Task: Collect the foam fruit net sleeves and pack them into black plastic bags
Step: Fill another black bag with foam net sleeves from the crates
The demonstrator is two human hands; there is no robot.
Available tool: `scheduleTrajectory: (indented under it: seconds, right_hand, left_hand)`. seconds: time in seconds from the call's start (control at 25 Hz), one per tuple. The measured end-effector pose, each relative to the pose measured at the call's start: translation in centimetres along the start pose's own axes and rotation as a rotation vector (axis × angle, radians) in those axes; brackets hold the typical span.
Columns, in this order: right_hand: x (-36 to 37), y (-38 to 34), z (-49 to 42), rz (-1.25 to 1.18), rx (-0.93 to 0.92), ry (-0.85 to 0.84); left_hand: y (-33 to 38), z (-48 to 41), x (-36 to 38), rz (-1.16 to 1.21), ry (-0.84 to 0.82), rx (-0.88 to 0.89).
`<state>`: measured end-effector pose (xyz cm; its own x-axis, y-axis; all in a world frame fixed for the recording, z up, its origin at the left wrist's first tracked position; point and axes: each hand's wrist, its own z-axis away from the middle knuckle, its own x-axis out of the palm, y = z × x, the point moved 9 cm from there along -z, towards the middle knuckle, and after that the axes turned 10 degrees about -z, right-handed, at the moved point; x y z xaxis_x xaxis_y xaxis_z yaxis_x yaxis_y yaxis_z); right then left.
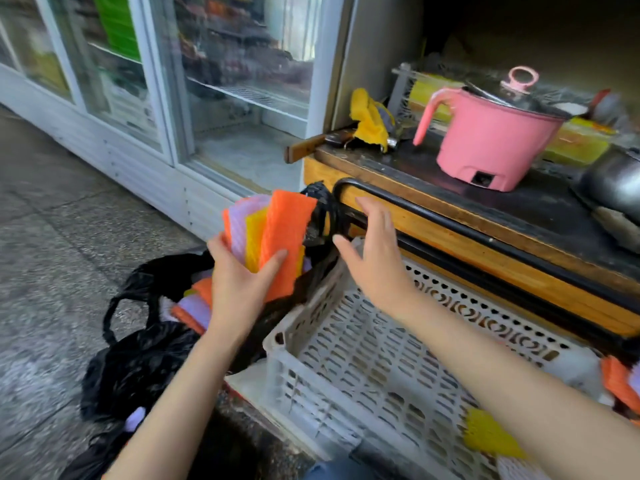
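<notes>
Grips fan of orange, yellow and lilac foam net sleeves (277, 230) in left hand (239, 285), fingers (277, 262) curled round lower ends, just above open black plastic bag (142, 358) holding more sleeves. Holds right hand (375, 261) beside fan, fingers spread, empty, over white crate (277, 345) corner.

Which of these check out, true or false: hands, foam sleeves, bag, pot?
1. The left-hand grip holds a fanned bunch of orange, yellow and lilac foam net sleeves. True.
2. The right-hand grip pinches one sleeve. False: it is open and holds nothing, above the white perforated plastic crate.
3. The crumpled black plastic bag on the floor already has sleeves in it. True.
4. The pink round electric pot stands in the crate. False: it stands on the dark wooden counter.
</notes>
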<state>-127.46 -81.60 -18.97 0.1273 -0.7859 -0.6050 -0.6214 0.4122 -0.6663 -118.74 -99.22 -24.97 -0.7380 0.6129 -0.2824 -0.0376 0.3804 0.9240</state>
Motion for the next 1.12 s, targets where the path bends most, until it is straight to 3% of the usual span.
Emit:
scheduleTrajectory:
  seconds: [0.2, 0.32, 0.52, 0.6, 0.72, 0.88, 1.0, 1.12]
  right_hand:
    - [3.2, 2.5, -5.6, 0.123, 0.186, -0.115]
    - [3.1, 2.7, -6.1, 0.214, 0.155, -0.089]
    - [0.5, 2.3, -6.8, 0.045, 0.135, 0.041]
    - [-0.4, 1.8, -6.9, -0.012, 0.115, 0.070]
    - [-0.2, 2.4, -6.9, -0.044, 0.139, 0.020]
    - [1.0, 4.0, -5.8, -0.018, 0.195, -0.148]
    - [0.4, 3.7, -4.7, -0.087, 0.213, -0.236]
    - [-1.8, 3.8, -2.5, -0.157, 0.194, -0.236]
  left_hand:
    - [-4.2, -3.9, -1.1, -0.399, -0.109, 0.182]
    - [-6.9, -4.0, 0.7, -0.798, -0.272, 0.307]
    - [-12.4, -2.8, 2.7, -1.256, -0.552, 0.257]
    - [-12.7, -3.3, 2.7, -1.271, -0.477, 0.202]
    - [-11.8, -3.8, 3.3, -1.089, -0.344, 0.184]
    - [-11.7, -2.8, 5.2, -1.050, -0.450, 0.187]
    - [-10.1, -2.9, 4.6, -1.115, -0.399, 0.243]
    - [-5.4, -2.8, 3.3, -0.821, -0.232, 0.358]
